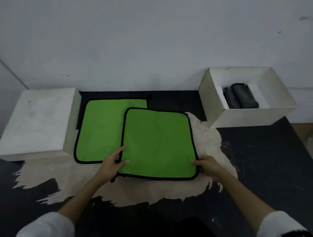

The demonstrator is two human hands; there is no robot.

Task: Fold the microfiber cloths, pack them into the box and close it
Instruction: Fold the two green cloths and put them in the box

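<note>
Two green microfiber cloths with black trim lie flat on the table. The near cloth (158,144) overlaps the far cloth (103,130). My left hand (112,164) rests on the near cloth's left front corner, fingers spread, thumb on top of the edge. My right hand (208,165) pinches its right front corner. An open white box (250,114) stands at the right with dark grey folded cloths (242,98) inside. A white lid (37,123) sits upside at the left, closed face up.
The table (269,161) is black with a large worn beige patch under the cloths. A grey wall runs close behind the box and lid. My white sleeves show at the bottom corners.
</note>
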